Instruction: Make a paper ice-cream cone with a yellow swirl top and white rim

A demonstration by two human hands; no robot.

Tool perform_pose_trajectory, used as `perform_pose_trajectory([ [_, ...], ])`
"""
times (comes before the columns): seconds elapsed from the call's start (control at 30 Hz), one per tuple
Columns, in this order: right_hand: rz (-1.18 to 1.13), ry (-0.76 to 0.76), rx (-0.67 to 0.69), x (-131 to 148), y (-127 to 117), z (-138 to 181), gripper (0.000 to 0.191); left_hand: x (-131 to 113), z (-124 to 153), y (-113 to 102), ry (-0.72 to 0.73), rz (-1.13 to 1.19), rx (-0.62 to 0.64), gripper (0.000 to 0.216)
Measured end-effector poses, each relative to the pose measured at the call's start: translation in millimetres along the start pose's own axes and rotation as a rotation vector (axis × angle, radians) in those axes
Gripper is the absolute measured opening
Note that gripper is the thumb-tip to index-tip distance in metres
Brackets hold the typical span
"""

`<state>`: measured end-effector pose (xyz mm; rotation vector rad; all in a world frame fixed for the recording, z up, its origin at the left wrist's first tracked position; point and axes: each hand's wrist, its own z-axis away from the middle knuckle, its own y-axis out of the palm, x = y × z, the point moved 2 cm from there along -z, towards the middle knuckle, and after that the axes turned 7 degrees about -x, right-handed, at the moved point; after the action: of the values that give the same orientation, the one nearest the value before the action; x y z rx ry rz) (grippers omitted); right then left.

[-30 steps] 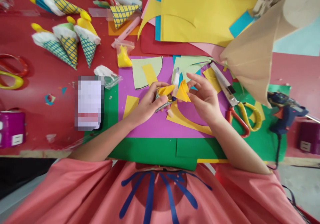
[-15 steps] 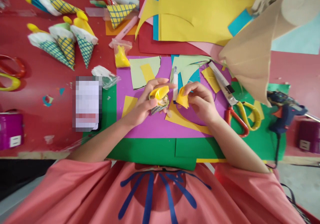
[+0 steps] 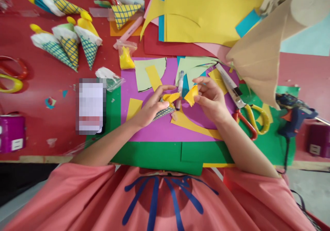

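My left hand (image 3: 152,108) is closed around a paper cone (image 3: 165,113) with dark crossed lines, its wide end towards the right. A curled yellow paper piece (image 3: 172,97) sits at that open end, under my thumb and fingers. In my right hand (image 3: 210,99), thumb and fingertips pinch a second folded yellow paper piece (image 3: 191,95), a short gap away from the cone. A marker (image 3: 180,87) lies between the two hands on the purple paper (image 3: 152,133). What fills the cone is hidden.
Scissors (image 3: 241,104) and a glue gun (image 3: 292,119) lie at the right. A phone (image 3: 90,104) rests at the left, below several finished paper cones (image 3: 87,40). Near the purple sheet's top-left corner is a bag of yellow material (image 3: 127,57). Yellow sheets (image 3: 213,14) lie at the back.
The cone in my left hand has tipped over and shifted slightly right, so its opening faces right. My right hand has turned its yellow piece and moved it slightly up and right.
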<state>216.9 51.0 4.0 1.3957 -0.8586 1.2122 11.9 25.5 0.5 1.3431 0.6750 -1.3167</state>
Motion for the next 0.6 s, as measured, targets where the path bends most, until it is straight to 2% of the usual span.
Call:
perform_pose_trajectory([
  [0.07, 0.032, -0.008, 0.006, 1, -2, 0, 0.037, 1, 0, -1, -0.002, 0.025, -0.005, 0.044],
  [0.17, 0.067, -0.058, 0.061, 3, 1, 3, 0.024, 1, 0, -1, 0.014, 0.028, -0.008, 0.044],
  [0.37, 0.128, -0.264, 0.183, 9, 4, 8, 0.004, -1, 2, 0, 0.062, -0.034, 0.052, 0.047],
  [0.5, 0.209, -0.33, 0.111, 11, 4, 11, 0.003, -3, 4, 0, 0.208, -0.124, 0.135, 0.048],
  [0.6, 0.236, -0.37, 0.035, 9, 6, 15, 0.028, -4, 8, -1, 0.369, -0.307, 0.091, 0.05],
])
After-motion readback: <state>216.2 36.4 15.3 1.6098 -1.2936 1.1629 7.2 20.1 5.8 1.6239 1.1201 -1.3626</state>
